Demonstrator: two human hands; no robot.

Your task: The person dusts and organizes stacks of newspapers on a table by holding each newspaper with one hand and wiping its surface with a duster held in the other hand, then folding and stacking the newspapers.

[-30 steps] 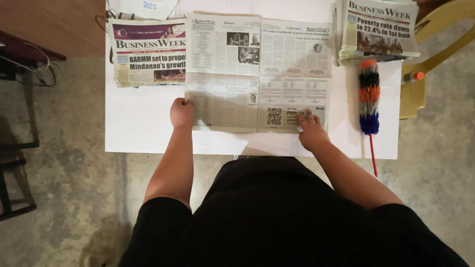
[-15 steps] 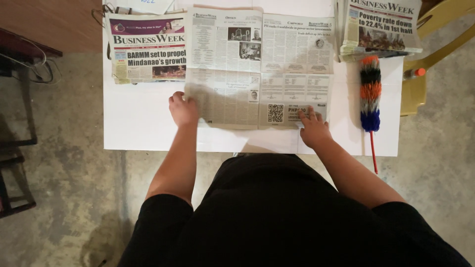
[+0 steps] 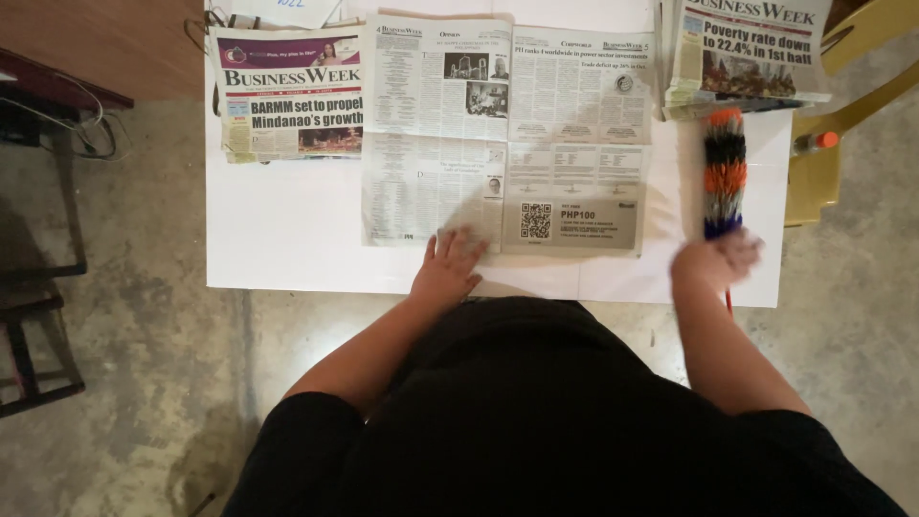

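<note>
White rectangular table [image 3: 287,239], seen from above, bearing three newspaper lots and one duster. One open black-and-white newspaper sheet [image 3: 507,134] spread flat at the middle, reaching toward the near edge. Two folded newspaper stacks: one at the far left corner [image 3: 292,91], one at the far right corner [image 3: 747,53]. One striped orange, black and blue feather duster [image 3: 725,172] along the right edge. Left hand [image 3: 448,268] pressed flat on the sheet's near edge, fingers [image 3: 458,244] spread apart. Right hand [image 3: 716,260] blurred at the duster's handle end; fingers' state impossible to tell. Likely step: taking up the duster while pinning the sheet. Next, probably, a firm grip on the handle.
</note>
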